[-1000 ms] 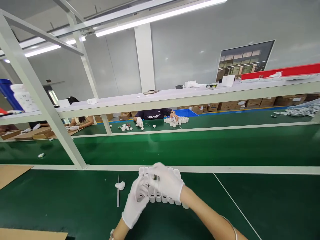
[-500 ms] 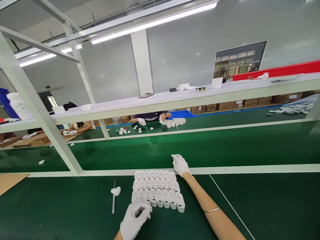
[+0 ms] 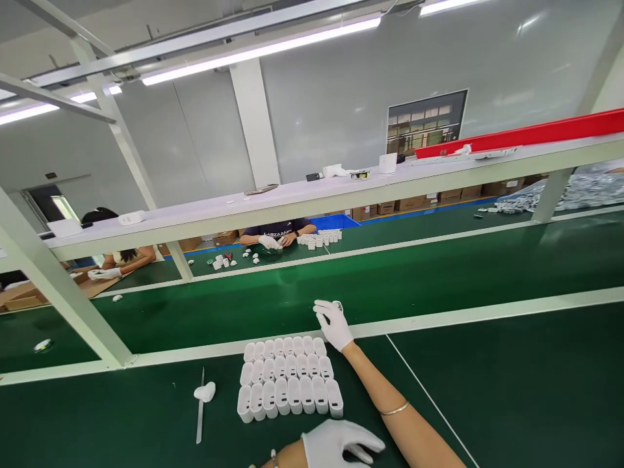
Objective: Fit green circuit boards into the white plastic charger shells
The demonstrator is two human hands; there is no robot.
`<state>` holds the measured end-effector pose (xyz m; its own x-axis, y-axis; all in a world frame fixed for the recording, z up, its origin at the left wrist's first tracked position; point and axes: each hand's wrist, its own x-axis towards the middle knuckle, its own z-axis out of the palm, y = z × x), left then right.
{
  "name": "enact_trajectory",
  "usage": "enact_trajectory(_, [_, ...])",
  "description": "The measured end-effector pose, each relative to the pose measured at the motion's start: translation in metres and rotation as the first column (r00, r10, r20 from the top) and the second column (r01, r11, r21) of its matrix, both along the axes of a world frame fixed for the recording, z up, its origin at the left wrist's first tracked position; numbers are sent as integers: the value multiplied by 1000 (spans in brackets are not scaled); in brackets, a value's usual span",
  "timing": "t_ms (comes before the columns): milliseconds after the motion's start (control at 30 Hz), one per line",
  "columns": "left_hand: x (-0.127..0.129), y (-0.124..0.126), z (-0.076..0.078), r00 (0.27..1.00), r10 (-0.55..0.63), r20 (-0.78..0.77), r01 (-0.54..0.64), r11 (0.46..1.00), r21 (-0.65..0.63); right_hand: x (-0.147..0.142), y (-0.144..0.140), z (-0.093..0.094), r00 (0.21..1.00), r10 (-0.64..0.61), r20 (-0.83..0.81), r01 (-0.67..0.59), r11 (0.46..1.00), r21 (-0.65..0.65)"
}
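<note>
- Head view: a block of small white plastic charger housings [image 3: 287, 380] stands in three neat rows on the green bench, near its far edge strip.
- Right hand [image 3: 333, 323], white-gloved, reaches over that edge, fingers pinched on a small part [image 3: 338, 305].
- Left hand [image 3: 341, 443] rests near the bench's front edge, fingers loosely apart, empty.
- Judging by the full rows, the block looks largely filled.
- A white plastic piece [image 3: 205, 391] and a thin rod [image 3: 199, 406] lie left of the block.

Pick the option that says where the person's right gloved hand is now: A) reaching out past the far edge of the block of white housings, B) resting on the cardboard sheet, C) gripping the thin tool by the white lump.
A: the right hand is stretched just beyond the far right corner of the white housings, over the white divider strip.
</note>
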<state>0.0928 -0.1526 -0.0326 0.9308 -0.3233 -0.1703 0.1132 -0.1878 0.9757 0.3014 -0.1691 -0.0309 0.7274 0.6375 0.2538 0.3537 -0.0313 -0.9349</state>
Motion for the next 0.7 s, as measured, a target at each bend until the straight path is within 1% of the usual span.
enact_trajectory(67, [0,4,2,995,103,0,-103,994,-21,-2,3,1,991,99,-89,-98,995,8])
enact_trajectory(133, [-2,8,5,984,178,0,-178,984,-9,-5,7,3,957,217,-195,-218,976,16])
enact_trajectory(233, [-4,11,12,975,219,27,-220,975,46,-10,9,7,873,363,-326,-368,928,49])
enact_trajectory(300, [-4,11,14,975,221,32,-222,974,47,-13,6,8,827,421,-373,-425,902,75])
enact_trajectory(367, [-2,10,13,973,231,20,-231,973,24,-15,2,9,800,450,-397,-456,886,84])
enact_trajectory(433, [-1,9,7,970,244,0,-244,970,1,-17,0,9,793,454,-406,-463,882,83])
enact_trajectory(567, [2,9,-9,966,254,-41,-256,965,-63,-15,1,6,809,431,-401,-442,894,69])
enact_trajectory(633, [2,9,-15,966,257,-21,-258,963,-72,-14,3,3,815,417,-402,-428,901,67])
enact_trajectory(700, [2,9,-19,967,254,9,-253,966,-56,-13,5,0,816,405,-412,-415,907,70])
